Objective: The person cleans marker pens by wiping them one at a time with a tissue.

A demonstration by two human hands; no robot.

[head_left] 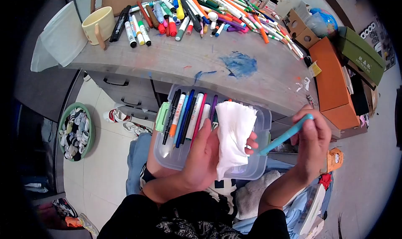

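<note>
My left hand (201, 157) holds a folded white tissue (235, 134), which drapes over the palm; some fingertips show past its right edge. My right hand (312, 142) pinches a slim teal pen (284, 135) by its upper end, the lower end slanting down toward the tissue, a little apart from it. Beneath both sits a clear plastic box (167, 155) with a green latch, resting on my lap. Several markers (194, 115) stand side by side in its left part. The tissue and my left hand hide part of the box's inside.
On the grey desk (176, 56) lies a large heap of markers (222, 6). A yellow mug (98, 25) stands at the left, near blue paint stains (239, 64). Cardboard boxes (331, 84) are stacked at the right. A green basket of socks (76, 132) is on the floor.
</note>
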